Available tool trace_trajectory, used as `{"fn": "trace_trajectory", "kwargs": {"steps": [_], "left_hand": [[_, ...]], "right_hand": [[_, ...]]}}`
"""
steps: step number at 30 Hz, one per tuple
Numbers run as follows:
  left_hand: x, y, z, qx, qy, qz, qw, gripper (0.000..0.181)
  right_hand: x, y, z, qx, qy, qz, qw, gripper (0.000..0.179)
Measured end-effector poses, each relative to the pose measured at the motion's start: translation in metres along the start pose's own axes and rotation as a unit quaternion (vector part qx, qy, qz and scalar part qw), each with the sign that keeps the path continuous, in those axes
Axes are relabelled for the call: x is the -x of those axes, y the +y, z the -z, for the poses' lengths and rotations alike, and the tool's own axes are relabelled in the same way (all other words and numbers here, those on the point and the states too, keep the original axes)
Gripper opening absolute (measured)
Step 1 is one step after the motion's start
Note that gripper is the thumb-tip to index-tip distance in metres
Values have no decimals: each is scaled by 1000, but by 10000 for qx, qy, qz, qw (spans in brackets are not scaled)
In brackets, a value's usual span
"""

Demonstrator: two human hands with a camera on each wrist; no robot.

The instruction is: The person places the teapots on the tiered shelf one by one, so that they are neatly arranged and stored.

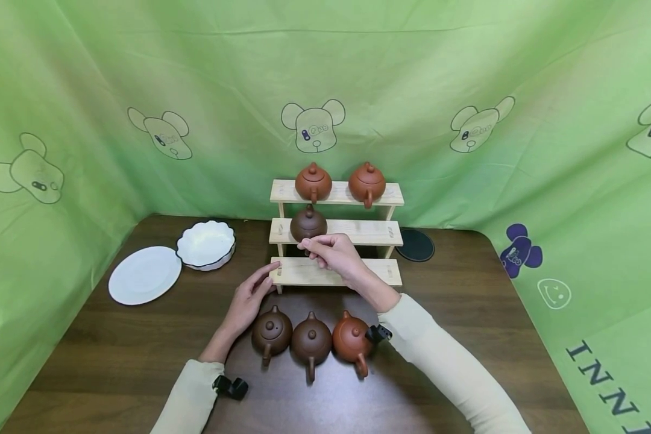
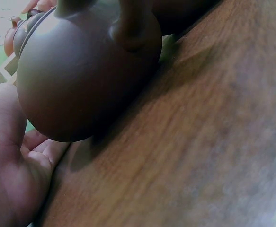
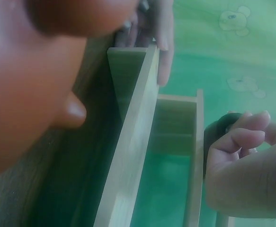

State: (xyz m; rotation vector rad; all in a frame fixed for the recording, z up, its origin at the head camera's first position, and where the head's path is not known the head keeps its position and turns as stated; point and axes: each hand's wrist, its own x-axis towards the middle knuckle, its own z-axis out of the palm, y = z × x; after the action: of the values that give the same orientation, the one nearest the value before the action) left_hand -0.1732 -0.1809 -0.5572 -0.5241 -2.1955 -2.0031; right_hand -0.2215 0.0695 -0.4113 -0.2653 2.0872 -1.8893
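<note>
My right hand (image 1: 336, 256) is at the middle step of a three-tier wooden display stand (image 1: 358, 232), its thumb and fingertips pinching the handle side of a dark brown teapot (image 1: 308, 223). In the right wrist view the curled fingers (image 3: 242, 139) partly cover that dark pot. My left hand (image 1: 249, 295) grips the left end of the lowest step, fingers and thumb on either side of the board. Close beside the left wrist, a dark brown teapot (image 2: 90, 71) fills much of the left wrist view.
Two reddish teapots (image 1: 313, 182) (image 1: 367, 182) sit on the top step. In front stand two dark teapots (image 1: 272, 330) (image 1: 311, 342) and a reddish teapot (image 1: 351, 337). A white plate (image 1: 144, 275) and fluted dish (image 1: 206, 244) lie left; a black round mat (image 1: 416, 245), right.
</note>
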Motion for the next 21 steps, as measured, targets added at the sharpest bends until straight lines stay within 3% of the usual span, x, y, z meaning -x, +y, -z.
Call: {"fn": "trace_trajectory", "kwargs": {"steps": [6, 12, 14, 21], "left_hand": [[0, -5, 2, -74, 6, 70, 9999, 41], [-1, 17, -3, -220, 41, 646, 9977, 41], [0, 22, -5, -208, 44, 692, 9974, 42], [1, 6, 0, -30, 62, 125, 9999, 41]], "right_hand": [[-1, 1, 3, 10, -98, -8, 10000, 31], [1, 2, 10, -22, -13, -101, 9999, 26], [2, 3, 12, -32, 4, -138, 9999, 27], [5, 5, 17, -63, 105, -187, 9998, 18]]}}
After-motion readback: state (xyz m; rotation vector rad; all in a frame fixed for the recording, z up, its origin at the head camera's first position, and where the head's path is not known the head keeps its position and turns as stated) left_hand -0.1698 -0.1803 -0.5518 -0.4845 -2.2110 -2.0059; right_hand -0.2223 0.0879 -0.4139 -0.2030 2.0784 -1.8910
